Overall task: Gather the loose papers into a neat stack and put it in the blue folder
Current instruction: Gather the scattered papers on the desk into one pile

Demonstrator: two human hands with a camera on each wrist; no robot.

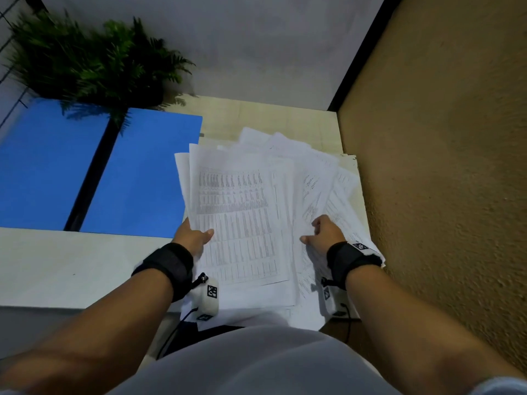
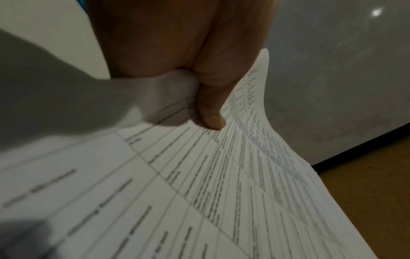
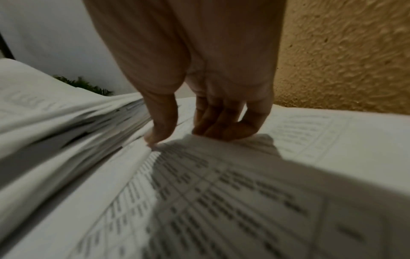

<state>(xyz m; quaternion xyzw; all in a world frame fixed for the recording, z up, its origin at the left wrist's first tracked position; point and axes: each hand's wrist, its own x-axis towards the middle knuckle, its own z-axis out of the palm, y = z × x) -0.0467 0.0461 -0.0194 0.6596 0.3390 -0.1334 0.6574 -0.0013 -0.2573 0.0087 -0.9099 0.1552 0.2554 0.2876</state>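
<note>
A loose, fanned pile of printed papers (image 1: 242, 201) lies on the right part of the table. The blue folder (image 1: 137, 172) lies open and flat to its left, its black spine between two blue panels. My left hand (image 1: 199, 236) grips the pile's left edge, thumb (image 2: 210, 115) on the top sheet (image 2: 199, 192) and fingers hidden beneath. At the pile's right side my right hand (image 1: 322, 229) pinches some sheets (image 3: 221, 192), thumb (image 3: 159, 126) against the curled fingers (image 3: 221, 126). Sheet edges are uneven and splayed.
A potted fern (image 1: 94, 61) stands at the back left, its fronds overhanging the folder. A rough brown wall (image 1: 442, 166) runs close along the right of the papers. The white table (image 1: 71, 266) stretches to the near left, and a grey wall stands behind.
</note>
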